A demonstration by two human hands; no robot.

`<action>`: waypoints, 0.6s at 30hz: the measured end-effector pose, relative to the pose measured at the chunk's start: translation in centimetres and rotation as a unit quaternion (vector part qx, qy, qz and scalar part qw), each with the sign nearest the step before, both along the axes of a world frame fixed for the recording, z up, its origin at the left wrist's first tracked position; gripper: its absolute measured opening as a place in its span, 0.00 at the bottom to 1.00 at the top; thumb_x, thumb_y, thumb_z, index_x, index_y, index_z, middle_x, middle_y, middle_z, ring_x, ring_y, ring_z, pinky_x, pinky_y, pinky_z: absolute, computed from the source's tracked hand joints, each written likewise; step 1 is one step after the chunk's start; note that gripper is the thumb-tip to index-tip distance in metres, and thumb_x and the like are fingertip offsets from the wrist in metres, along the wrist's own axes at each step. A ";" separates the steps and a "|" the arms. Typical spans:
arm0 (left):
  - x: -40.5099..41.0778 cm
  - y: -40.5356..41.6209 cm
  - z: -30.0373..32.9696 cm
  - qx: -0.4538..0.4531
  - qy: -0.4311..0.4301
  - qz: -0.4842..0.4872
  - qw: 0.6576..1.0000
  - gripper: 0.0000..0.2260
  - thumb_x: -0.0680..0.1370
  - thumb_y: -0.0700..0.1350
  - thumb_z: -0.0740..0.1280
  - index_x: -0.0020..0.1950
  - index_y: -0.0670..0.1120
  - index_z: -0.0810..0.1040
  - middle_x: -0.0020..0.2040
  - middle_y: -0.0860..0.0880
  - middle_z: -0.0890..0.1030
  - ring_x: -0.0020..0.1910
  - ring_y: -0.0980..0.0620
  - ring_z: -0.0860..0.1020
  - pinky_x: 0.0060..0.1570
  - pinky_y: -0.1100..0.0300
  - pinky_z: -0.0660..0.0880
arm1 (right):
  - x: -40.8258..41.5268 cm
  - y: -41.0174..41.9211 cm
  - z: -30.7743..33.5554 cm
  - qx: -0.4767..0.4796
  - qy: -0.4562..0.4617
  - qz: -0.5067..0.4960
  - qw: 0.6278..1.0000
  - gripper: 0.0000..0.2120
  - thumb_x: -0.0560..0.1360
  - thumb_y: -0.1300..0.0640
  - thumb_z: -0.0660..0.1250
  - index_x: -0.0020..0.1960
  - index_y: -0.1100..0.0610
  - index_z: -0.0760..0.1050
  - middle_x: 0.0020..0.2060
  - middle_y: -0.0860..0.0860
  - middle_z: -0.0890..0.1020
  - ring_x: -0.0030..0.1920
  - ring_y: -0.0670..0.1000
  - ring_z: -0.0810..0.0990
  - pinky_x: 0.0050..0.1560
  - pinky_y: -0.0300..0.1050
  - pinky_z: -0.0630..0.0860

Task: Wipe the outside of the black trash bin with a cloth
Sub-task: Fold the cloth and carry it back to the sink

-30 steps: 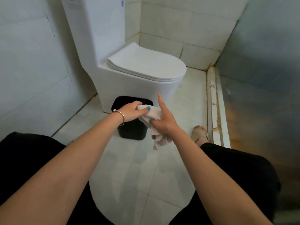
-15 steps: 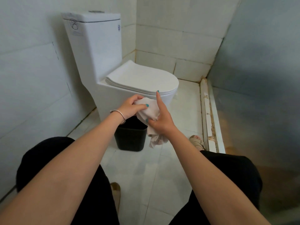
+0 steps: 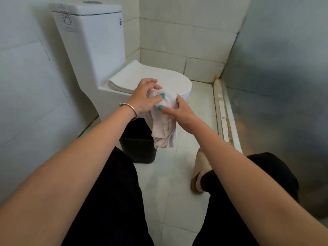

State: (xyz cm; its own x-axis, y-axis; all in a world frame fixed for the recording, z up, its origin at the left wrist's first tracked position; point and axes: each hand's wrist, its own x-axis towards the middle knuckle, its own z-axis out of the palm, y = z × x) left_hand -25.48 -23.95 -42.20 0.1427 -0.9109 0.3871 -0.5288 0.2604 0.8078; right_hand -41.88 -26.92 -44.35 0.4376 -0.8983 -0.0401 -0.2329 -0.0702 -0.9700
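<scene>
The black trash bin (image 3: 137, 150) is hemmed by the toilet (image 3: 99, 71) behind; open floor (image 3: 177, 174) lies right.

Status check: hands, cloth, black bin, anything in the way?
Left hand and right hand both grip the cloth, held up. Black bin below on the floor, untouched. Nothing blocking.

Single head view, looking forward-down, close.

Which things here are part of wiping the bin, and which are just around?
Part of the job: cloth, gripped by left hand and right hand; black trash bin.
Just around: toilet, bracelet, slipper.
</scene>
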 end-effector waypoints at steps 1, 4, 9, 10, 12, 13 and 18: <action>0.3 -0.1 0.3 -0.008 -0.003 -0.005 1.000 0.15 0.68 0.43 0.70 0.54 0.43 0.79 0.62 0.50 0.72 0.59 0.59 0.71 0.54 0.80 0.63 | 0.1 -0.4 0.3 0.004 -0.025 -0.013 1.000 0.51 0.55 0.37 0.80 0.71 0.53 0.66 0.64 0.51 0.76 0.63 0.52 0.76 0.63 0.55 0.75; 1.2 -0.4 0.7 -0.004 0.006 -0.006 1.000 0.11 0.73 0.38 0.70 0.54 0.43 0.78 0.55 0.50 0.79 0.55 0.55 0.76 0.51 0.78 0.66 | 0.2 -1.6 1.3 -0.022 -0.044 -0.052 0.997 0.34 0.62 0.45 0.79 0.63 0.56 0.72 0.55 0.55 0.80 0.54 0.54 0.80 0.57 0.54 0.79; 2.4 -1.0 1.0 0.016 -0.028 -0.018 0.999 0.10 0.70 0.42 0.70 0.45 0.56 0.76 0.46 0.52 0.80 0.48 0.52 0.78 0.51 0.64 0.72 | 0.4 -3.1 2.2 -0.055 -0.006 -0.044 0.998 0.12 0.73 0.59 0.73 0.53 0.62 0.76 0.45 0.54 0.80 0.46 0.51 0.78 0.53 0.52 0.78; 2.6 -1.2 1.0 0.022 -0.041 -0.016 0.999 0.09 0.71 0.43 0.70 0.44 0.58 0.75 0.45 0.51 0.81 0.49 0.50 0.79 0.53 0.60 0.73 | 0.6 -3.2 2.3 -0.066 0.005 -0.045 0.997 0.09 0.74 0.59 0.71 0.53 0.59 0.75 0.43 0.51 0.79 0.44 0.49 0.77 0.50 0.47 0.77; 3.0 -1.9 1.0 0.036 -0.085 0.000 0.996 0.07 0.73 0.45 0.71 0.47 0.55 0.76 0.46 0.51 0.81 0.49 0.48 0.79 0.53 0.56 0.74 | 1.0 -3.4 2.5 -0.087 0.005 -0.050 0.995 0.06 0.76 0.60 0.68 0.52 0.56 0.72 0.41 0.47 0.76 0.41 0.45 0.75 0.45 0.40 0.74; 3.3 -2.3 0.8 0.045 -0.106 0.012 0.993 0.07 0.74 0.46 0.71 0.50 0.53 0.77 0.46 0.51 0.80 0.49 0.48 0.78 0.51 0.56 0.74 | 1.3 -3.5 2.5 -0.089 -0.003 -0.056 0.994 0.06 0.77 0.60 0.67 0.51 0.56 0.71 0.40 0.47 0.76 0.40 0.44 0.74 0.43 0.37 0.73; 5.8 -4.5 -1.1 0.132 -0.245 0.032 0.960 0.31 0.59 0.72 0.65 0.49 0.51 0.79 0.50 0.47 0.79 0.52 0.47 0.75 0.53 0.57 0.69 | 2.2 -6.1 2.3 -0.080 -0.023 -0.072 0.994 0.06 0.76 0.63 0.66 0.48 0.55 0.70 0.40 0.48 0.76 0.40 0.46 0.75 0.43 0.40 0.73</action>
